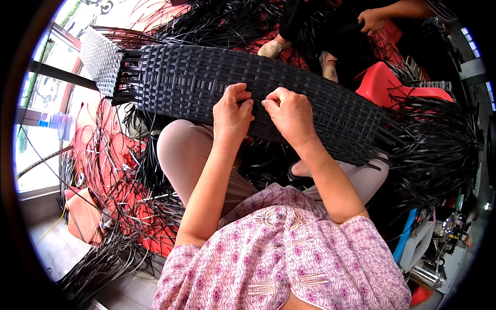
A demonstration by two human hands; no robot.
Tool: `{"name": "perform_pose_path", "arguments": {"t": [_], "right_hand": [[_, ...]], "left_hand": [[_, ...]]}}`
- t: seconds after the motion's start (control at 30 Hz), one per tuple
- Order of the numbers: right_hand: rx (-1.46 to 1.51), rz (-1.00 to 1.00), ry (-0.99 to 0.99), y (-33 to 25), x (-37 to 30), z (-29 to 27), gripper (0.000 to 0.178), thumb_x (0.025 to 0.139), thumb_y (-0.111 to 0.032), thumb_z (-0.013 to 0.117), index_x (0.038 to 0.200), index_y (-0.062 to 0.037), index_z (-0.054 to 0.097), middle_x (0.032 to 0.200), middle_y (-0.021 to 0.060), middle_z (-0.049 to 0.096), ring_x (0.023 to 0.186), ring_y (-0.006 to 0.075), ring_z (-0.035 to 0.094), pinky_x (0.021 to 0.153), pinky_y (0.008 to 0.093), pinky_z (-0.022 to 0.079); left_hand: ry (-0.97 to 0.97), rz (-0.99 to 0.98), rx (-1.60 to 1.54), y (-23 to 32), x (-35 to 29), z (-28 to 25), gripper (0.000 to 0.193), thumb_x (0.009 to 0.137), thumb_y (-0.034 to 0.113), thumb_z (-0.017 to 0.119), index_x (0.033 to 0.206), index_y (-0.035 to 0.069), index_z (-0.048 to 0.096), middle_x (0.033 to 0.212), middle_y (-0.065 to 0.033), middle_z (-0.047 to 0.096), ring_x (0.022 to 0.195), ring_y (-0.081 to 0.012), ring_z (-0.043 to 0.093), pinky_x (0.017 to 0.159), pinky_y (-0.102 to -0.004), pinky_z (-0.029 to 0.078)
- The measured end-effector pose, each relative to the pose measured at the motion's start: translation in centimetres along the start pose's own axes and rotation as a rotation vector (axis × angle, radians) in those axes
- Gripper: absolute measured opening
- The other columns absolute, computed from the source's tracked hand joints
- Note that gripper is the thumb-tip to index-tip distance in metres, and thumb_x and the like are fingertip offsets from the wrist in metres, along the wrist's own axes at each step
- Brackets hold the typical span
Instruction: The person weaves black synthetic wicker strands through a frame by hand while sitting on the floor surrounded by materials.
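A long panel (pixel 178 72) woven from black flat strips lies across my knees, slanting down to the right. Above its middle, my left hand (pixel 231 114) is closed with the fingers bent toward the thumb. Close beside it, my right hand (pixel 292 116) is also closed, thumb and forefinger pinched together. Whatever is between the fingers of either hand is too small or too dark to make out, and the two hands stand slightly apart. Loose strip ends (pixel 395 139) stick out at the panel's right end. At its left end sits a silver-grey woven piece (pixel 101 59).
Black strips (pixel 434 139) heap up at the right, with more loose strips (pixel 116 266) at lower left. A red plastic stool (pixel 382 85) stands at far right. Another person's hand (pixel 371 21) and shoes (pixel 269 49) appear beyond the panel. Metal machinery (pixel 431 271) is at lower right.
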State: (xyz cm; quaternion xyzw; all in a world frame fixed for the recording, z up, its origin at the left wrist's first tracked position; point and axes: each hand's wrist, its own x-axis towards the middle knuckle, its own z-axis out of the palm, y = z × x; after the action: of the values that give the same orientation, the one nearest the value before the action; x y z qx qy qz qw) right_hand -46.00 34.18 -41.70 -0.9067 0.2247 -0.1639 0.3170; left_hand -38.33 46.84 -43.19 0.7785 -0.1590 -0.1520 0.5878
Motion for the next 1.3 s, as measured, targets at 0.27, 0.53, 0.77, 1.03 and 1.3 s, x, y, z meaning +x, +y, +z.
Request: {"name": "perform_pose_path", "arguments": {"t": [0.27, 0.53, 0.77, 1.03, 1.3], "right_hand": [[-0.011, 0.0, 0.016, -0.2, 0.1, 0.3, 0.013, 0.085, -0.017, 0.073, 0.082, -0.0043, 0.07, 0.075, 0.0142, 0.072, 0.073, 0.0339, 0.071, 0.07, 0.0427, 0.057], [-0.035, -0.079, 0.044, -0.2, 0.1, 0.9, 0.014, 0.085, -0.018, 0.073, 0.084, -0.0043, 0.069, 0.08, 0.014, 0.072, 0.076, 0.0333, 0.071, 0.069, 0.0442, 0.056], [-0.086, -0.195, 0.017, -0.4, 0.9, 1.5, 0.022, 0.081, -0.014, 0.076, 0.099, -0.0055, 0.066, 0.089, 0.0123, 0.072, 0.082, 0.0319, 0.071, 0.07, 0.0426, 0.056], [-0.183, -0.484, 0.055, -1.0, -0.1, 0.1, 0.033, 0.074, 0.0, 0.069, 0.106, -0.0092, 0.064, 0.097, 0.006, 0.068, 0.09, 0.0251, 0.065, 0.085, 0.0385, 0.046], [0.365, -0.518, -0.033, -3.4, 1.8, 0.4, 0.026, 0.09, -0.011, 0.07, 0.115, -0.0063, 0.067, 0.109, 0.0057, 0.069, 0.1, 0.0205, 0.065, 0.085, 0.0335, 0.053]], "left_hand": [[-0.017, -0.027, -0.05, -0.4, 0.0, 0.0, 0.037, 0.088, 0.0, 0.065, 0.125, 0.001, 0.058, 0.109, -0.0137, 0.07, 0.077, -0.0157, 0.07, 0.063, -0.0279, 0.06], [-0.017, -0.051, -0.115, -0.5, 0.4, -0.2, 0.036, 0.087, -0.001, 0.067, 0.122, -0.001, 0.06, 0.104, -0.0123, 0.07, 0.072, -0.0114, 0.065, 0.061, -0.026, 0.057], [0.114, -0.061, -0.109, 0.3, 1.2, 0.3, 0.032, 0.085, 0.002, 0.071, 0.115, -0.002, 0.062, 0.096, -0.01, 0.07, 0.073, -0.0119, 0.066, 0.063, -0.0261, 0.056], [0.223, 0.022, -0.297, -0.3, 0.7, -4.8, 0.023, 0.085, 0.0, 0.071, 0.107, -0.002, 0.065, 0.09, -0.0038, 0.066, 0.08, -0.0099, 0.061, 0.072, -0.0231, 0.05], [0.151, 0.149, -0.629, 5.7, -3.4, -10.9, 0.023, 0.088, -0.007, 0.067, 0.109, 0.0, 0.065, 0.093, 0.0009, 0.063, 0.081, -0.0025, 0.058, 0.075, -0.0159, 0.047]]}}
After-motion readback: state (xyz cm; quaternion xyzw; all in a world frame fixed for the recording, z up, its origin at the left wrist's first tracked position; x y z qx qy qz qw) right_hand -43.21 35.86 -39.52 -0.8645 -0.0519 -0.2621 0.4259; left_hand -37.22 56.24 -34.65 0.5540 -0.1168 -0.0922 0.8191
